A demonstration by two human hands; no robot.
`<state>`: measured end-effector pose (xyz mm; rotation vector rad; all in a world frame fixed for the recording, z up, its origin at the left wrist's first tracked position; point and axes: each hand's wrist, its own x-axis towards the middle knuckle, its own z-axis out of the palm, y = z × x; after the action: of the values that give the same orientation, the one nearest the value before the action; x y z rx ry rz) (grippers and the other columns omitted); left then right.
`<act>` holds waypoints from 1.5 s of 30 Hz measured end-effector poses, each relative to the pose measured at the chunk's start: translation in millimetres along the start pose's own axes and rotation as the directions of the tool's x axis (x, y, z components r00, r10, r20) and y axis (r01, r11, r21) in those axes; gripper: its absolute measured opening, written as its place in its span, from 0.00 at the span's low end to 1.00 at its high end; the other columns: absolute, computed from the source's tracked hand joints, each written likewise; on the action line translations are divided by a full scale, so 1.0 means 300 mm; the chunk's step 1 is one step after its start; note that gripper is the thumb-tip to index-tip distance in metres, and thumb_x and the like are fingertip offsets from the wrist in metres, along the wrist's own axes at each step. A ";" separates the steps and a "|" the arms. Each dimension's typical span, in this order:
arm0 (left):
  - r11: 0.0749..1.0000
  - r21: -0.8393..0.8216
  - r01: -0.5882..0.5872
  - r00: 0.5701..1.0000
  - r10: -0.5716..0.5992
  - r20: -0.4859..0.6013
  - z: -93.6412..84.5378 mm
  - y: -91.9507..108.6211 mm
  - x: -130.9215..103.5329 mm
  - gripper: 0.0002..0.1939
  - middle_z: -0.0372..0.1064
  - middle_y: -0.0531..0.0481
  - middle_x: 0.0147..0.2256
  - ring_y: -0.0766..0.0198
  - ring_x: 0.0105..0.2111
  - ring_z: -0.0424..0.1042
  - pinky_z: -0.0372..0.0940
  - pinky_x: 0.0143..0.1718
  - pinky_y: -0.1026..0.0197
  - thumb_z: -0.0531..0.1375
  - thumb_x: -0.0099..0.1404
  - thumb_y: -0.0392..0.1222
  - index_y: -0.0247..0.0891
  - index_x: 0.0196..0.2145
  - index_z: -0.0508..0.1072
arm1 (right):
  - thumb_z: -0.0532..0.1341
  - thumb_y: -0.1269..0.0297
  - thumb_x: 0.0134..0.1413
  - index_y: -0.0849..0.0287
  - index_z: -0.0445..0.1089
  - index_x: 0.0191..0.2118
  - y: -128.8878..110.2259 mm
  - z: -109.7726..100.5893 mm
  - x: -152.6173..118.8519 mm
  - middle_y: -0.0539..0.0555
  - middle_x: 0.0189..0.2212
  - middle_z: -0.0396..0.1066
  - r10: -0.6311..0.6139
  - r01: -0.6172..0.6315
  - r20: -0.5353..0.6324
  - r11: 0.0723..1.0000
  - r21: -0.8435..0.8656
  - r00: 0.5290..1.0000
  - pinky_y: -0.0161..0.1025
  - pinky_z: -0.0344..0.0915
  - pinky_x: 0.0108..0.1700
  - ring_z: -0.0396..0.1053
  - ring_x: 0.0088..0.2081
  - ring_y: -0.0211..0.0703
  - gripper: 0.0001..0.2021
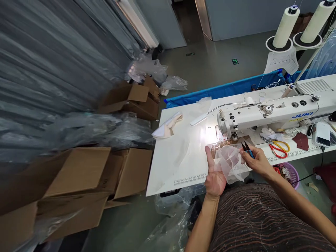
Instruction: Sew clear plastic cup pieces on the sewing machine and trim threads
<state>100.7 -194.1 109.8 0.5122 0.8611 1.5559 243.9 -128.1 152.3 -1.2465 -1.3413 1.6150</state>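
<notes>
A piece of sheer white fabric [229, 159] is bunched between my hands at the table's front edge, just before the sewing machine's needle area. My left hand [215, 180] is turned palm up and holds its left side; one finger points away from me, while the others are partly hidden by the cloth. My right hand [256, 161] is closed around thread snips [249, 150] with blue handles and dark blades pointing up and away. Its fingertips also touch the fabric's right edge. The white sewing machine [273, 113] stands just beyond, its lamp lighting the needle plate.
Red-and-yellow-handled scissors [279, 147] lie right of my right hand. Pale fabric pieces [168, 126] rest on the white table [168, 157] at left. Cardboard boxes [78, 168] and clear plastic crowd the floor left. A purple basket [292, 171] stands below the table. Thread cones [286, 28] rise behind.
</notes>
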 end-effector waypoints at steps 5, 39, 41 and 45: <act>0.991 0.125 0.054 0.995 -0.065 0.079 -0.013 0.034 0.026 0.38 0.77 0.37 0.41 0.38 0.52 0.69 0.62 0.53 0.41 0.62 0.37 0.77 0.41 0.31 0.81 | 0.59 0.44 0.47 0.59 0.70 0.30 0.022 0.041 -0.001 0.47 0.16 0.64 -0.036 0.035 -0.028 0.999 -0.027 0.999 0.34 0.55 0.22 0.57 0.19 0.35 0.20; 0.839 0.542 0.045 0.973 0.085 -0.213 0.031 0.084 0.059 0.14 0.79 0.44 0.33 0.57 0.37 0.77 0.69 0.45 0.55 0.71 0.46 0.46 0.35 0.29 0.79 | 0.60 0.52 0.51 0.58 0.66 0.28 0.078 0.073 -0.046 0.48 0.22 0.66 -0.032 0.030 0.148 0.999 0.017 0.989 0.34 0.60 0.24 0.60 0.21 0.35 0.13; 0.817 0.576 0.035 0.971 0.108 -0.213 0.030 0.088 0.054 0.14 0.79 0.45 0.34 0.59 0.37 0.76 0.69 0.44 0.57 0.71 0.48 0.46 0.35 0.32 0.80 | 0.60 0.52 0.51 0.58 0.66 0.28 0.074 0.072 -0.046 0.48 0.22 0.65 -0.031 0.029 0.150 0.999 0.012 0.988 0.34 0.61 0.25 0.60 0.22 0.35 0.14; 0.752 0.658 -0.026 0.968 0.184 -0.173 0.039 0.091 0.049 0.12 0.78 0.47 0.31 0.63 0.32 0.75 0.69 0.35 0.63 0.69 0.49 0.44 0.36 0.31 0.79 | 0.59 0.50 0.52 0.59 0.65 0.28 0.074 0.070 -0.050 0.48 0.22 0.65 -0.053 0.062 0.149 0.997 -0.052 0.987 0.35 0.61 0.28 0.61 0.24 0.36 0.15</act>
<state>89.2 -177.2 135.8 0.9068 1.6042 1.4003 230.1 -153.6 134.5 -1.1283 -1.5091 1.6663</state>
